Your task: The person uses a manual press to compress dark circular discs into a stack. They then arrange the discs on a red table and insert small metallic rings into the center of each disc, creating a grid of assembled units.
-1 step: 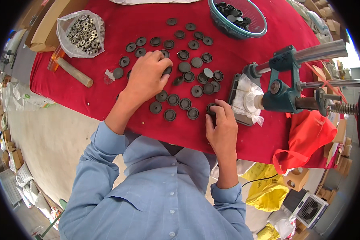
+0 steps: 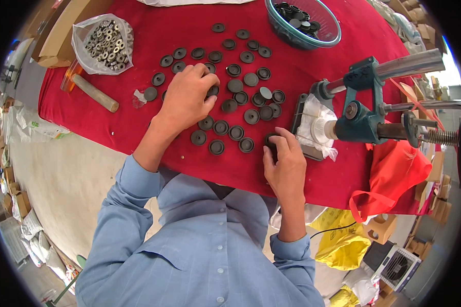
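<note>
Many round black discs with raised rims, such as one disc (image 2: 216, 147), are spread over the red tablecloth (image 2: 153, 30). Among the far ones, my left hand (image 2: 188, 94) has curled fingers, with a black disc (image 2: 213, 90) held at the fingertips. A loose disc (image 2: 229, 105) lies flat just to the right of that hand. Nearer the front edge, my right hand (image 2: 287, 166) pinches another black disc (image 2: 270, 139) between thumb and fingers; the fingers partly cover it. One lighter grey disc (image 2: 265, 92) leans on others in the middle.
A green hand press (image 2: 361, 115) with metal rods stands at the right, white plastic under its ram. A teal basket (image 2: 338, 38) of discs sits at the back. At left are a bag of metal rings (image 2: 107, 43), a wooden-handled tool (image 2: 95, 93) and a cardboard box (image 2: 69, 36).
The loose disc beside my left hand was tilted and blurred; now it lies flat. Both hands stay nearly in place, each with its disc.
</note>
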A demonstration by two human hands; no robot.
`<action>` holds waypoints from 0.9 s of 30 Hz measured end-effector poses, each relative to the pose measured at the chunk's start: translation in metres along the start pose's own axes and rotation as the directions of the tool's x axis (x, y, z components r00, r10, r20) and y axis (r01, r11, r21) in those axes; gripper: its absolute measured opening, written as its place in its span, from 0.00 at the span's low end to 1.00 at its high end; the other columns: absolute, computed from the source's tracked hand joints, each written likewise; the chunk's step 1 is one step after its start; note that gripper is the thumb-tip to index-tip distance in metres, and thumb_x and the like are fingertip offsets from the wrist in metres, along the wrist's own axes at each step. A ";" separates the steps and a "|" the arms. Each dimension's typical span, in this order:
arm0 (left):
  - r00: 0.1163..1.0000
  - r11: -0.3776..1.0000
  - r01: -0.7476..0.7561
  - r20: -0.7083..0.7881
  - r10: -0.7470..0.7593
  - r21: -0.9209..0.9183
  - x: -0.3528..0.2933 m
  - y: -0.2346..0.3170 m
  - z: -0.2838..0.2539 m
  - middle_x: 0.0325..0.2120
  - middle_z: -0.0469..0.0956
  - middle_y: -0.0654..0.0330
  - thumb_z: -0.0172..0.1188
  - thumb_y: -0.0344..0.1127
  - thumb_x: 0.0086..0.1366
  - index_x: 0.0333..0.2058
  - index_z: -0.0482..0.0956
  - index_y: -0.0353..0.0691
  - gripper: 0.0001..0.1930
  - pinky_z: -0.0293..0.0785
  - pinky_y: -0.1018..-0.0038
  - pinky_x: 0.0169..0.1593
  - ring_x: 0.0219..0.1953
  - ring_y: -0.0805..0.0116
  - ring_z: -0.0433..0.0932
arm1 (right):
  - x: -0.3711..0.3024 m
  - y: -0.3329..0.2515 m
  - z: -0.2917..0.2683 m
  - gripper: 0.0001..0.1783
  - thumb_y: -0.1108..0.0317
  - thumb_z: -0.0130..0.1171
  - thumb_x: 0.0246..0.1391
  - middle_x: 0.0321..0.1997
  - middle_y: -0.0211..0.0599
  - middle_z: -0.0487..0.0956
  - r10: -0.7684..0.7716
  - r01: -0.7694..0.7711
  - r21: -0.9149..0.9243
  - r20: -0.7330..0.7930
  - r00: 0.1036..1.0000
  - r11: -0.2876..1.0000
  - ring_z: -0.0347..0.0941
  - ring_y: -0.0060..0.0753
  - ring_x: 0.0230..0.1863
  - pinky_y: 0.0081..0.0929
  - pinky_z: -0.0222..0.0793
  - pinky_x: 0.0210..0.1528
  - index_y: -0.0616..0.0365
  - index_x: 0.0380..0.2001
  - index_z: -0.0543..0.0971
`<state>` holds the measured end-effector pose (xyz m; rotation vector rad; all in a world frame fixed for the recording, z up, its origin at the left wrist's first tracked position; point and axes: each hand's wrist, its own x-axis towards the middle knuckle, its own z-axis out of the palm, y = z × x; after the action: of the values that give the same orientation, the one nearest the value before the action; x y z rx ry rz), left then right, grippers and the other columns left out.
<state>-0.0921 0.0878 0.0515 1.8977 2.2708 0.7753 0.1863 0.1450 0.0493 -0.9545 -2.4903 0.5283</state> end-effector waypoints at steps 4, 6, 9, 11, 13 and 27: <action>0.999 0.998 -0.041 -0.026 0.039 -0.053 0.010 0.007 0.005 0.44 0.79 0.55 0.72 0.33 0.60 0.44 0.84 0.37 0.14 0.75 0.59 0.53 0.49 0.53 0.78 | 0.021 -0.005 -0.012 0.14 0.74 0.67 0.58 0.54 0.49 0.80 0.090 -0.091 0.056 0.022 0.996 0.994 0.81 0.57 0.51 0.47 0.79 0.51 0.61 0.47 0.79; 0.998 0.995 -0.062 -0.023 0.060 -0.077 0.015 0.013 0.015 0.44 0.79 0.55 0.72 0.34 0.60 0.46 0.85 0.38 0.15 0.76 0.58 0.53 0.49 0.53 0.78 | 0.042 -0.007 -0.008 0.13 0.73 0.66 0.58 0.52 0.48 0.80 0.127 -0.123 0.100 -0.041 0.991 0.987 0.81 0.58 0.49 0.49 0.79 0.49 0.61 0.46 0.80; 0.997 0.994 -0.082 0.001 0.082 -0.069 0.020 0.015 0.027 0.44 0.79 0.54 0.72 0.35 0.62 0.48 0.86 0.38 0.16 0.76 0.59 0.54 0.49 0.53 0.79 | 0.066 -0.001 0.001 0.14 0.73 0.67 0.57 0.49 0.48 0.79 0.076 -0.074 0.039 -0.070 0.995 0.996 0.81 0.55 0.47 0.49 0.78 0.49 0.61 0.46 0.82; 0.996 0.994 -0.087 0.018 0.088 -0.069 0.022 0.014 0.030 0.44 0.80 0.54 0.71 0.35 0.63 0.49 0.87 0.38 0.16 0.77 0.59 0.53 0.49 0.53 0.79 | 0.081 0.003 0.010 0.14 0.72 0.68 0.57 0.48 0.47 0.80 0.033 -0.031 0.013 -0.120 0.992 0.999 0.80 0.54 0.47 0.48 0.77 0.50 0.61 0.46 0.82; 0.994 0.989 -0.103 -0.037 0.099 -0.105 0.023 0.012 0.033 0.42 0.81 0.54 0.71 0.34 0.64 0.47 0.88 0.37 0.14 0.78 0.60 0.50 0.46 0.54 0.81 | 0.093 0.007 0.019 0.14 0.71 0.68 0.57 0.46 0.46 0.80 -0.024 0.019 -0.042 -0.115 0.993 0.999 0.80 0.53 0.47 0.47 0.77 0.50 0.61 0.46 0.83; 0.986 0.956 0.150 -0.039 -0.165 -0.251 0.020 -0.012 0.013 0.30 0.81 0.56 0.69 0.33 0.65 0.41 0.87 0.37 0.08 0.76 0.64 0.37 0.30 0.61 0.79 | 0.142 0.031 0.031 0.12 0.70 0.67 0.58 0.43 0.51 0.83 0.085 -0.090 -0.032 -0.143 0.986 0.995 0.83 0.56 0.42 0.49 0.78 0.46 0.59 0.45 0.84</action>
<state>-0.1024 0.1091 0.0405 1.5850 2.2033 1.0477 0.0912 0.2596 0.0430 -1.0814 -2.3486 0.4265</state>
